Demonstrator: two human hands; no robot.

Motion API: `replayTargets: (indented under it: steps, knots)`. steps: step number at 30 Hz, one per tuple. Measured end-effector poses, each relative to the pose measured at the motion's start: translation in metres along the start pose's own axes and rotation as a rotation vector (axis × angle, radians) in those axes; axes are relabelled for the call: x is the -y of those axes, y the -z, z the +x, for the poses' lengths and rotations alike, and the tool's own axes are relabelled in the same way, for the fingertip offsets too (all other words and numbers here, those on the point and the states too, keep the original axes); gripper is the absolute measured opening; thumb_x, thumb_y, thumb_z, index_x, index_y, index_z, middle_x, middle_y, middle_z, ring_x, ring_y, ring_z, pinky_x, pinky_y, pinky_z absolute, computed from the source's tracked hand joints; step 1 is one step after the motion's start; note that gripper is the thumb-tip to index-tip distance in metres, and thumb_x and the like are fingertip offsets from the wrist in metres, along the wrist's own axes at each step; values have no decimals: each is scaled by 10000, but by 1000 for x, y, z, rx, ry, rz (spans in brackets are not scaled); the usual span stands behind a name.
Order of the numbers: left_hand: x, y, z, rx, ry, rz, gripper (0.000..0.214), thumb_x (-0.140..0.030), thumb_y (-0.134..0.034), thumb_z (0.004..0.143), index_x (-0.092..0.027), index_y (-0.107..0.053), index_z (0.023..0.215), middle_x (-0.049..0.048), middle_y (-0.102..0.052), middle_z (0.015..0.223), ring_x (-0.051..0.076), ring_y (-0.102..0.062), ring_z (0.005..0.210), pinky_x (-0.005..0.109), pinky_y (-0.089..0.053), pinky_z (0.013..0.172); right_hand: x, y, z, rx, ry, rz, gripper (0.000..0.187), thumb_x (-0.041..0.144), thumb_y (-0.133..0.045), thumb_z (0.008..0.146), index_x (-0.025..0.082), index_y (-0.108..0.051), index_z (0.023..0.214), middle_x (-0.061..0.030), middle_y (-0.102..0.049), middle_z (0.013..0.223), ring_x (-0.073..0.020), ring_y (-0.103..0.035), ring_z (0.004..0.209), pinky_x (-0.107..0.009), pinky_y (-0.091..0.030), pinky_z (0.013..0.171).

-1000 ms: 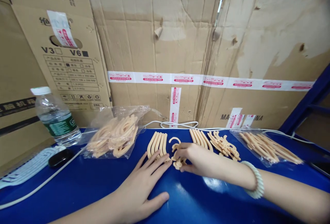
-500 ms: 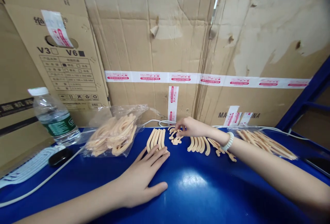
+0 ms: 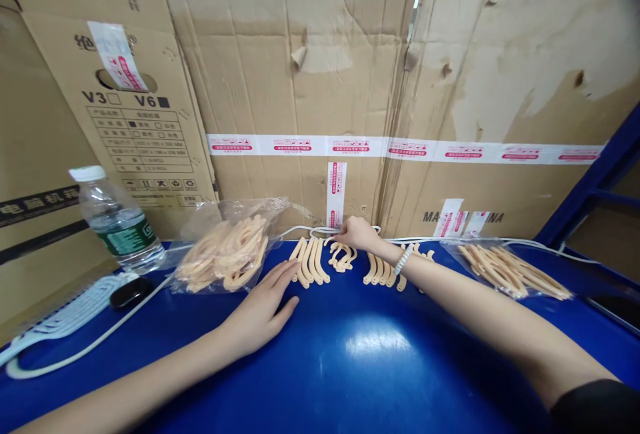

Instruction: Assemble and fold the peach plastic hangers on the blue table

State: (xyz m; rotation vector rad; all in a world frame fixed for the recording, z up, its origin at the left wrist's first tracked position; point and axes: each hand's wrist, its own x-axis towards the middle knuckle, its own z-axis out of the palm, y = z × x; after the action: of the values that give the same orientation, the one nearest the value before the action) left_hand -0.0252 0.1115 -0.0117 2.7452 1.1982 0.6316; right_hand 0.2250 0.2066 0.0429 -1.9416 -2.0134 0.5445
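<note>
Beige curved plastic pieces lie in groups on a blue table (image 3: 350, 354). My left hand (image 3: 260, 304) rests flat on the table, fingers stretched out, fingertips beside a row of long curved pieces (image 3: 310, 259). My right hand (image 3: 356, 233) reaches to the back edge by the cardboard wall, fingers curled down over a small heap of hook-shaped pieces (image 3: 341, 255); whether it grips one is hidden. A second row of curved pieces (image 3: 380, 269) lies just under my right wrist, which wears a pale bead bracelet (image 3: 403, 259).
A clear bag of beige pieces (image 3: 225, 251) lies at the left, another bag (image 3: 510, 269) at the right. A water bottle (image 3: 117, 219), a black object (image 3: 132, 292), a white cable (image 3: 90, 344) and cardboard boxes (image 3: 350, 87) surround the table.
My right hand pushed the small heap of hook pieces away to the back edge of the table. My left hand slid back and left, off the row of long pieces.
</note>
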Motion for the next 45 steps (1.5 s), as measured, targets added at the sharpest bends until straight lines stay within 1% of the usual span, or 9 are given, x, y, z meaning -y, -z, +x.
replayTargets:
  steps: [7, 11, 15, 24, 28, 32, 37, 41, 45]
  knots:
    - [7, -6, -1, -85, -30, 52, 440, -80, -330, 928, -101, -500, 1333, 180, -594, 1349, 272, -547, 1284, 500, -455, 1077, 2, 15, -14, 39, -6, 538, 197, 297, -612, 962, 130, -635, 1062, -53, -666, 1043, -185, -666, 872, -354, -575, 748]
    - [10, -4, -3, -121, -72, 75, 523, 42, -333, 829, -131, -555, 1270, 142, -665, 1213, 253, -620, 1152, 474, -533, 981, 5, 27, -52, 55, -5, 936, 191, 186, -378, 1043, 150, -562, 1006, -85, -705, 989, -140, -709, 855, -259, -564, 729]
    - [5, 3, -7, -116, -139, 94, 352, -5, -397, 868, -162, -661, 1041, 109, -706, 1059, 276, -651, 986, 485, -576, 860, -5, 21, -99, 111, -81, 1198, 171, 192, -322, 1044, 190, -483, 986, -106, -738, 896, -177, -737, 876, -330, -577, 794]
    - [-57, 24, -10, -309, -335, -97, 311, -8, -404, 949, -152, -590, 1153, 87, -670, 1108, 156, -669, 945, 241, -560, 787, -24, -5, -169, 213, -289, 1486, 105, 269, -391, 1047, 224, -438, 964, -61, -726, 807, -187, -734, 738, -303, -589, 610]
    - [-87, 21, -9, -255, -138, -447, 229, -123, -503, 962, -198, -691, 1068, 57, -697, 1088, 169, -660, 1035, 271, -529, 927, -25, -18, -175, 287, -248, 1541, 118, 358, -349, 1058, 253, -383, 1018, -25, -694, 774, -202, -732, 710, -275, -572, 556]
    - [-89, 3, -5, -144, 221, -772, 216, -297, -606, 910, -225, -789, 819, 66, -704, 1107, 202, -697, 907, 261, -580, 699, -30, -32, -176, 341, -237, 1602, 287, 465, -571, 959, 248, -384, 974, -16, -684, 774, -159, -682, 624, -211, -515, 503]
    - [-80, -10, 2, -108, 495, -1235, 246, -294, -770, 752, -194, -751, 977, 87, -697, 1141, 236, -700, 937, 324, -578, 767, -32, -35, -180, 378, -181, 1617, 551, 156, -885, 640, 202, -506, 1038, -14, -692, 824, -130, -664, 715, -210, -530, 629]
    - [-82, -10, 5, -69, 586, -1510, 556, -256, -828, 710, -190, -612, 1218, 37, -708, 977, 149, -675, 828, 281, -544, 784, -34, -37, -180, 348, -122, 1571, 513, 115, -903, 587, 170, -639, 1024, 3, -696, 828, -108, -673, 755, -213, -546, 742]
    - [-87, -12, 7, -10, 565, -1598, 378, -267, -829, 706, -162, -646, 1020, -18, -659, 799, 117, -638, 761, 257, -513, 778, -36, -40, -177, 284, -94, 1532, 363, 183, -913, 607, 165, -725, 917, -3, -719, 809, -111, -691, 765, -226, -553, 789]
